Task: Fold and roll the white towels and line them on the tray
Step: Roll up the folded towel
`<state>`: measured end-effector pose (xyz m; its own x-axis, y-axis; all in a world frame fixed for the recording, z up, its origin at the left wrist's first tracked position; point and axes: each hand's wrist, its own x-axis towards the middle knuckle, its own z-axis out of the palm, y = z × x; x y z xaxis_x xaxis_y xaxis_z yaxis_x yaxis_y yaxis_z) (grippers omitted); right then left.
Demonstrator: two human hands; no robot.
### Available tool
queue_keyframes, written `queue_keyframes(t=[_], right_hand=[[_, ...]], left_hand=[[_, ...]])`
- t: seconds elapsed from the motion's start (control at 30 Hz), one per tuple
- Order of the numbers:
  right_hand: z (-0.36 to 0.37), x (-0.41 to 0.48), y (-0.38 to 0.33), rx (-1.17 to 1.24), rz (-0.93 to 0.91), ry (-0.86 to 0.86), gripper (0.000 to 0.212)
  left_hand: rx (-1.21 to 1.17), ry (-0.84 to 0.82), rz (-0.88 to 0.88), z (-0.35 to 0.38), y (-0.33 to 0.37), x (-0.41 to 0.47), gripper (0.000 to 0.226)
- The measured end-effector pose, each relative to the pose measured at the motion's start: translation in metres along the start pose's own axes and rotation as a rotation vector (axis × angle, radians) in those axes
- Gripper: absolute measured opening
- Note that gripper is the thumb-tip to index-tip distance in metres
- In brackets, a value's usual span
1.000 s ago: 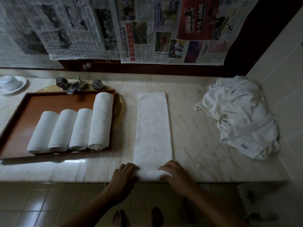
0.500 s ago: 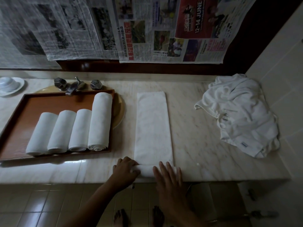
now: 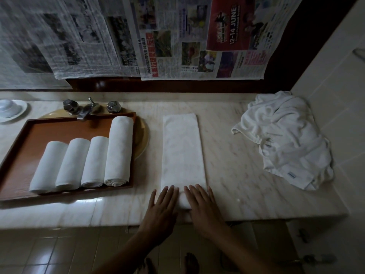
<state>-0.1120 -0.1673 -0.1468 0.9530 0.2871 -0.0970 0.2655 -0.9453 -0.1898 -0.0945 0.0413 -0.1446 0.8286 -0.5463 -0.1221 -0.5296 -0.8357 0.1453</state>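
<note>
White cloth lies under my left hand and my right hand at the near edge of the bench. Both hands are flat with the fingers straight, pressing down on a small roll begun at the near end of the folded towel; neither is curled round anything. Beyond the fingertips the rest of that towel runs away from me as a long narrow strip, flat on the stone, so I judge this roll barely started.

To the left, the brown tray holds four rolled towels side by side, touching; the rightmost is longer than the other three. Bare tray shows to their left and behind the short ones.

Far right, a loose heap of towels sits unfolded against the wall; I cannot count them. By my reckoning four are done, one is in hand, and the heap is all still to do. A tap stands behind the tray, with newspaper sheets hanging above.
</note>
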Motion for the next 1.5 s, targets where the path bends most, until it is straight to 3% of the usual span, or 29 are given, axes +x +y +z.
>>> queue_keyframes(t=[0.2, 0.33, 0.57, 0.67, 0.8, 0.9, 1.0, 1.1, 1.2, 1.27, 1.37, 1.5], right_hand=[[-0.003, 0.013, 0.013, 0.021, -0.045, -0.026, 0.081], [-0.004, 0.000, 0.014, 0.071, -0.035, 0.000, 0.073], [-0.023, -0.029, 0.008, 0.331, -0.002, -0.102, 0.057], [-0.029, -0.028, 0.009, 0.406, 0.024, -0.083, 0.049], [-0.029, -0.023, 0.014, 0.383, 0.077, -0.051, 0.044], [-0.028, -0.016, 0.014, 0.305, 0.121, -0.068, 0.042], [-0.030, -0.015, 0.003, 0.263, 0.196, -0.004, 0.040], [-0.023, -0.023, -0.017, 0.144, 0.121, 0.190, 0.035], [-0.007, -0.035, -0.038, 0.039, 0.052, 0.300, 0.046], [0.002, -0.036, -0.041, -0.011, 0.063, 0.252, 0.059], [0.005, -0.033, -0.036, -0.013, 0.069, 0.222, 0.062], [0.003, -0.024, -0.027, 0.020, 0.035, 0.191, 0.058]], left_hand=[[-0.113, -0.061, 0.058, -0.016, -0.024, 0.017, 0.069], [-0.152, -0.014, 0.085, -0.014, -0.027, 0.007, 0.066], [-0.283, -0.026, 0.102, -0.005, -0.025, -0.027, 0.061], [-0.393, -0.046, 0.061, -0.005, -0.028, -0.028, 0.060], [-0.552, -0.021, -0.022, -0.011, -0.030, -0.023, 0.029], [-0.636, 0.007, -0.149, -0.015, -0.028, -0.016, 0.038], [-0.611, -0.034, -0.216, -0.014, -0.030, -0.005, 0.038], [-0.525, -0.103, -0.236, -0.013, -0.038, 0.006, 0.035], [-0.508, -0.122, -0.267, -0.022, -0.039, 0.014, 0.057], [-0.455, -0.047, -0.273, -0.030, -0.033, 0.011, 0.063], [-0.301, 0.200, -0.187, -0.024, -0.013, -0.005, 0.055], [-0.132, 0.242, -0.003, 0.004, 0.011, -0.019, 0.062]])
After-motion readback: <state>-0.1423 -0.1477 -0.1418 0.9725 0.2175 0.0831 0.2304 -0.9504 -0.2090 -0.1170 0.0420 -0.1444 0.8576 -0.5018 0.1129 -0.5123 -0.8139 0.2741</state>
